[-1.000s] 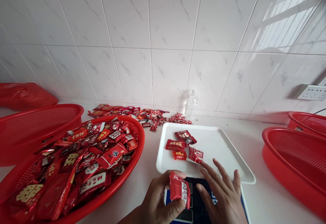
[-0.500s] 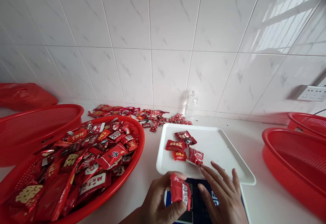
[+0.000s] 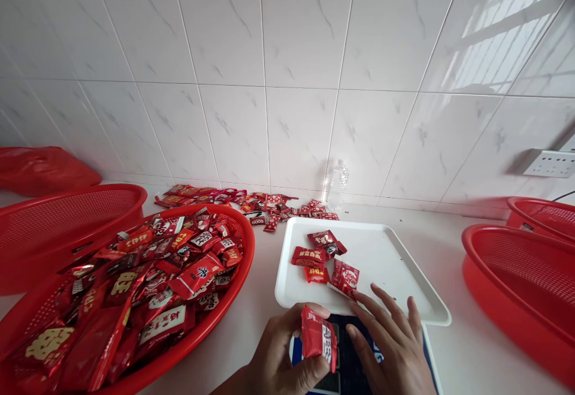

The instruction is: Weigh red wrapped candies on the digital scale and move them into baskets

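Note:
Between its thumb and fingers my left hand (image 3: 287, 353) grips a small red candy packet (image 3: 318, 338) with white print. My right hand (image 3: 390, 341) is open, its fingers spread over the near edge of a white tray (image 3: 386, 245) and a dark blue panel, which looks like a weighing scale (image 3: 344, 347). Several red packets (image 3: 309, 257) lie in the left half of the tray, and one packet (image 3: 345, 276) is close to my right fingertips. To the left, a large red basket (image 3: 249, 263) is heaped with many red packets (image 3: 197, 275).
Loose packets (image 3: 269, 206) lie along the wall beside a clear plastic bottle (image 3: 338, 184). Another red basket (image 3: 103, 197) and a red bag (image 3: 45, 167) are at far left. Red baskets (image 3: 521, 263) stand at the right, below a wall socket (image 3: 550, 164).
My right hand has shifted very slightly left over the panel. My left hand keeps the packet in almost the same place.

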`<state>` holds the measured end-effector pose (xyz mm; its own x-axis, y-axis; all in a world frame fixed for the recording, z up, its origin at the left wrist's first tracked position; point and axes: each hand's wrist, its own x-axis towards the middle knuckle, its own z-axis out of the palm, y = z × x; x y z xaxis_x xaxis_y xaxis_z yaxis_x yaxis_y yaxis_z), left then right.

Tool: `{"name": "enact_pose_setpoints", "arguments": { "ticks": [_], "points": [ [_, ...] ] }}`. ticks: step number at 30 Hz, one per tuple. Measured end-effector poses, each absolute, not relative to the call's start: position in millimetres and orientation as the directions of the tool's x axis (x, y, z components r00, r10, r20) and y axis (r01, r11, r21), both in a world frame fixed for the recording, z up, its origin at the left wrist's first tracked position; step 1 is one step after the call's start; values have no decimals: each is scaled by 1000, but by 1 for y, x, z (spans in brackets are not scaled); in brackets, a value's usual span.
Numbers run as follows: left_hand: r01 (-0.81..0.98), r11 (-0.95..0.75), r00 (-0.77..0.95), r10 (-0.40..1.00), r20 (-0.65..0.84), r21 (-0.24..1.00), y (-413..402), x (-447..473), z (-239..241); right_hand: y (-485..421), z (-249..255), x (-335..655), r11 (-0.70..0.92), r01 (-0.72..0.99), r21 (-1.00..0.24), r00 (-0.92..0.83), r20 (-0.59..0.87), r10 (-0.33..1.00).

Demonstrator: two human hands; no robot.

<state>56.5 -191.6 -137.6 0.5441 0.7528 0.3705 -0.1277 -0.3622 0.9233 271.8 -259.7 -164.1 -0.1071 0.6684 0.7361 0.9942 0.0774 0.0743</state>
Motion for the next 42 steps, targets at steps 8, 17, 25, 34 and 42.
{"name": "enact_pose_setpoints", "arguments": {
  "ticks": [8, 17, 25, 34, 42],
  "points": [
    [-124, -340, 522, 777, 352, 932, -195, 59, -134, -259, -164, 273, 95, 993, 63, -110, 739, 665],
    [-105, -339, 529, 777, 341, 935, -195, 59, -133, -259, -162, 273, 135, 990, 49, -123, 776, 618],
    [-102, -350, 515, 782, 350, 931, -196, 60, -132, -260, -158, 276, 207, 978, -5, -111, 831, 545],
    [-69, -429, 511, 760, 401, 901, -190, 59, -133, -255, -156, 267, 78, 996, -41, -15, 793, 609],
    [-112, -401, 529, 751, 396, 909, -193, 60, -131, -248, -155, 266, 19, 982, -186, 100, 608, 787]
  ]
}}
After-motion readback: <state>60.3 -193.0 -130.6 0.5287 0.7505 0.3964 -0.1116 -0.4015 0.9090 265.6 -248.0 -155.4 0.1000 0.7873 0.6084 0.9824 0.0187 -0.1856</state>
